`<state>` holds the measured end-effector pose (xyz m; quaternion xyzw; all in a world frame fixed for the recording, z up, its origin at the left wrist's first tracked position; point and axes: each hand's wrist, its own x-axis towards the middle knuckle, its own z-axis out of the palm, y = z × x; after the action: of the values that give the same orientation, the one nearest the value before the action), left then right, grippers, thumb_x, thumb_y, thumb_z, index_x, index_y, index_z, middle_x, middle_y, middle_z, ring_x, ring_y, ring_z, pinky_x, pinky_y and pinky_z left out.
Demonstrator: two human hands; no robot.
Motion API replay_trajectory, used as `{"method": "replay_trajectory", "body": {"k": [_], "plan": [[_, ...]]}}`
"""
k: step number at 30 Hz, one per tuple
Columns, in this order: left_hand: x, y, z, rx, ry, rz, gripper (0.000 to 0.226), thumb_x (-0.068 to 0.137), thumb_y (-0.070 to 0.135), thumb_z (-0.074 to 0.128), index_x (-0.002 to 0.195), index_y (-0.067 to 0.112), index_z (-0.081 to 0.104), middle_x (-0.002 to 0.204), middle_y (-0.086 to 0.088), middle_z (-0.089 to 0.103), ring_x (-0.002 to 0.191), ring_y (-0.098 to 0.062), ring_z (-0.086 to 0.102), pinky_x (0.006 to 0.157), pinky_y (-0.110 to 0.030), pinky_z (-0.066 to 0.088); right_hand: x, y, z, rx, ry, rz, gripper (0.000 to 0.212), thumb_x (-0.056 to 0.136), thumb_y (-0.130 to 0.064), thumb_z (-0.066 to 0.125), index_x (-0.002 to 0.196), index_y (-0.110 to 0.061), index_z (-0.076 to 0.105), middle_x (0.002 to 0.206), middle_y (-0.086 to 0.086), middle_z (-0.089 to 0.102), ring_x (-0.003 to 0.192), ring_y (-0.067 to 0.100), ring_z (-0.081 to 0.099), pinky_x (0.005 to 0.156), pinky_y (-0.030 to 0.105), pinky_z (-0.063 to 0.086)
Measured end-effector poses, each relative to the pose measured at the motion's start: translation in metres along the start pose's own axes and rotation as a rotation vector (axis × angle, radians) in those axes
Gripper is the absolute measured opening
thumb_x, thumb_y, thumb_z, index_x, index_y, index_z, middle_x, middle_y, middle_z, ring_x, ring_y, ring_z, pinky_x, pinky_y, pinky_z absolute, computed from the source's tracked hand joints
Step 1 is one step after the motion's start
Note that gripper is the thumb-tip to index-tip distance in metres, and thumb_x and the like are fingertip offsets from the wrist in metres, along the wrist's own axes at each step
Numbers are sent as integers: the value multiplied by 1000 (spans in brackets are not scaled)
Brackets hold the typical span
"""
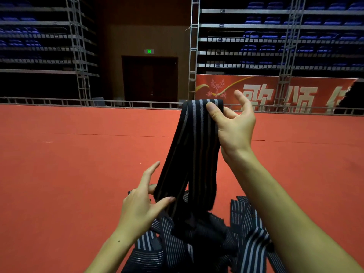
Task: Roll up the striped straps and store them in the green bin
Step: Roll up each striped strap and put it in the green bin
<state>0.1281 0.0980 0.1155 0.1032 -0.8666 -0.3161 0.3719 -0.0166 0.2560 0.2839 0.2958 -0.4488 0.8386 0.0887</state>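
Right hand raised, thumb pinching strap top; left hand fingers spread, touching strap.

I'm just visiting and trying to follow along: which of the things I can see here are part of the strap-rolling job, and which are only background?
Part of the job:
- striped strap, held up by the right hand, left hand touching its lower part
- pile of striped straps on the floor

Just there:
- red floor
- red banner
- blue seats
- dark door

No green bin is in view.

Right hand pinching a folded striped strap mid-frame, left hand touching its lower edge, strap pile on red floor below
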Motion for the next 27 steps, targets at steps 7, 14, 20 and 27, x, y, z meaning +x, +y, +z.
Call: {"method": "replay_trajectory", "body": {"k": [7,14,20,27], "plan": [[0,-22,-1,-47,45,15,104,78,71,79,162,55,22,96,36,76,102,-8,73,104,-29,41,13,2,7,-15,16,-36,79,91,-6,85,156,-16,41,93,5,79,89,18,82,79,31,65],[-3,-39,5,-207,-45,-3,104,89,46,81,165,57,11,105,21,81,88,-29,77,101,-54,56,27,10,16,-1,23,-52,77,93,-4,83,156,-16,40,90,5,81,89,19,82,79,31,65],[3,-45,12,-230,9,-79,91,94,41,80,163,53,20,99,20,81,79,-21,77,94,-52,58,35,13,24,15,32,-57,75,93,-4,82,155,-15,41,99,11,79,89,20,81,80,34,65],[17,-2,15,-593,-10,-140,89,92,42,83,163,39,30,112,3,83,105,-18,80,102,-52,60,28,6,34,-11,-12,-64,75,92,-7,84,154,-17,42,100,7,77,90,17,81,82,35,66]]}}
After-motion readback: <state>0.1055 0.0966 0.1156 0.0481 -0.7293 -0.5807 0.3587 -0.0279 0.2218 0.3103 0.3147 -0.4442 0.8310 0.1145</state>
